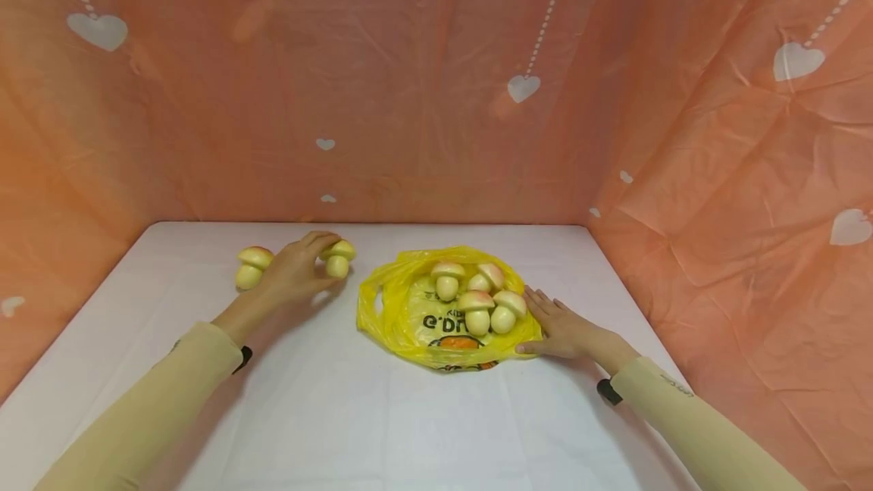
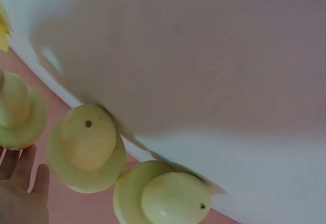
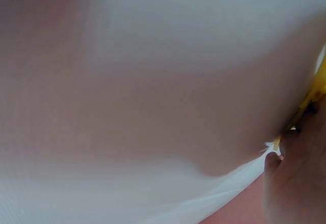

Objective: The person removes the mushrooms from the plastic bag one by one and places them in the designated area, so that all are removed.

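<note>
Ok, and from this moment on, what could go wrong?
The thin yellow plastic bag looks limp, so its rim might sag inward if the right hand leaves its edge. The smooth, pale-yellow, mushroom-shaped piece in the left hand could slip. If dropped into the bag, it might knock the four similar pieces there.

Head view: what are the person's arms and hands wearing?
The left sleeve and right sleeve are long and beige. Small dark lettering, too tiny to read, marks the right one. A small black piece shows beneath each sleeve's end. The left hand and right hand wear no gloves.
</note>
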Motion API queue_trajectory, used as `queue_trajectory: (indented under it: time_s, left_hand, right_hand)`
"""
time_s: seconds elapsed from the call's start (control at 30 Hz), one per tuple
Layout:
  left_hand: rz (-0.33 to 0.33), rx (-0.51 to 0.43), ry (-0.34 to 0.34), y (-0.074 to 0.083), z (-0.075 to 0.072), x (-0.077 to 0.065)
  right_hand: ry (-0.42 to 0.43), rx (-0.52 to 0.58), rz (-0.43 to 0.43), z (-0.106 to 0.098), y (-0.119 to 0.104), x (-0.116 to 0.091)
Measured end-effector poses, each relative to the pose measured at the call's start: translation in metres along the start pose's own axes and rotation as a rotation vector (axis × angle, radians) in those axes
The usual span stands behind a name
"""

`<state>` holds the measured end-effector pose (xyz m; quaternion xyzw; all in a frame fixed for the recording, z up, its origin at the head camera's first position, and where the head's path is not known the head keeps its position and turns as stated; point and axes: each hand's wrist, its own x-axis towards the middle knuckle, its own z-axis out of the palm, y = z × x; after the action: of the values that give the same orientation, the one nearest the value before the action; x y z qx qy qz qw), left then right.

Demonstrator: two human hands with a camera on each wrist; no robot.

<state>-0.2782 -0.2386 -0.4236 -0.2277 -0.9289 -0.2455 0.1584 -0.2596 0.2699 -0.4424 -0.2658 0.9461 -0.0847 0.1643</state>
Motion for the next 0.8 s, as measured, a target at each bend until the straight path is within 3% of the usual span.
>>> queue_trajectory:
  time_s: [0.53, 0.8]
  left_hand:
    - [-0.038, 0.113, -0.097, -0.0070, 0.0050, -0.0013]
    - [-0.007, 0.133, -0.100, -0.0085, 0.0069, -0.0005]
  right_hand:
    - [0.009, -0.009, -0.003, 0.0002, -0.0001, -0.0003]
    - [0.020, -0.014, -0.010, 0.0015, 0.0019, 0.0002]
